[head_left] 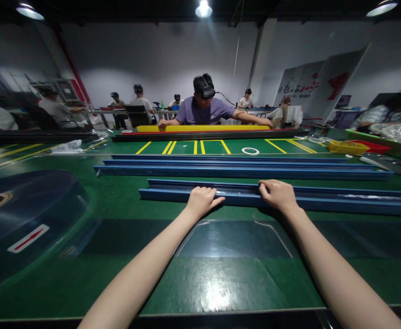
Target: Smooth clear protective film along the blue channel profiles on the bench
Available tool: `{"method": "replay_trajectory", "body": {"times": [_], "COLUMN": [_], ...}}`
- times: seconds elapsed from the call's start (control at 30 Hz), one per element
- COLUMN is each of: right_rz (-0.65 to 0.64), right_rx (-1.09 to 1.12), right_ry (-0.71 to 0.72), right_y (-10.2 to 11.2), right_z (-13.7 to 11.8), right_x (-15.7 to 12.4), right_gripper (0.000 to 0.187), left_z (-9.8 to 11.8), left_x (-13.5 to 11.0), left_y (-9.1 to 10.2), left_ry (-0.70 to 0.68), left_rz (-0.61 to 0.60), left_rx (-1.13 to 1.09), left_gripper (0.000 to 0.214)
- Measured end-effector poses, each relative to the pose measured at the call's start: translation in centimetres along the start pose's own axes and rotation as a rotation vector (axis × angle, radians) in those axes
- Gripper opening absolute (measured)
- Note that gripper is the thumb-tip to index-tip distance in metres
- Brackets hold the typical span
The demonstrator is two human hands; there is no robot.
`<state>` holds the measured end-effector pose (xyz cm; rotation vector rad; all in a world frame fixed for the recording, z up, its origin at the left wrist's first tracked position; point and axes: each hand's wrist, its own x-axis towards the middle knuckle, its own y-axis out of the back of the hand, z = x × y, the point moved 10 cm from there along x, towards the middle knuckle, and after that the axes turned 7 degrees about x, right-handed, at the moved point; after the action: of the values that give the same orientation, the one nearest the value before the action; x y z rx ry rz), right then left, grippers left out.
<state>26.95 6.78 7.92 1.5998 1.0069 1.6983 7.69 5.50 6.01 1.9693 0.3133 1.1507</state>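
Observation:
Both my hands rest on the nearest long blue channel strip (340, 201), which lies crosswise on the green table (118, 201). My left hand (203, 200) is curled over its front edge, thumb pointing right. My right hand (277, 193) grips the same strip a little further right, fingers folded over its top. A clear plastic sheet (234, 237) lies flat on the table just in front of the strip, between my forearms.
Two more blue strips (241, 170) lie parallel behind. A big roll of clear film (25, 214) sits at left. Across the table a person (203, 109) holds a yellow strip (203, 128). A tape ring (250, 151) and trays (354, 147) lie far right.

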Motion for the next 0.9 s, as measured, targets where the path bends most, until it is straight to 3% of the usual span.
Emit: {"method": "replay_trajectory", "body": {"times": [0.23, 0.53, 0.9], "right_rz": [-0.068, -0.042, 0.047], "right_rx": [-0.052, 0.054, 0.09], "right_ry": [0.014, 0.266, 0.289], "right_y": [0.1, -0.7, 0.0], "right_z": [-1.6, -7.3, -7.3], "right_x": [0.6, 0.4, 0.1], "right_gripper": [0.038, 0.038, 0.035], "left_z": [0.1, 0.3, 0.0], "left_x": [0.1, 0.1, 0.6], "left_y": [-0.1, 0.1, -0.3], "left_ry": [0.002, -0.004, -0.068], "left_rz": [-0.025, -0.054, -0.211], "left_rx": [0.012, 0.016, 0.006], "left_gripper": [0.045, 0.041, 0.038]}}
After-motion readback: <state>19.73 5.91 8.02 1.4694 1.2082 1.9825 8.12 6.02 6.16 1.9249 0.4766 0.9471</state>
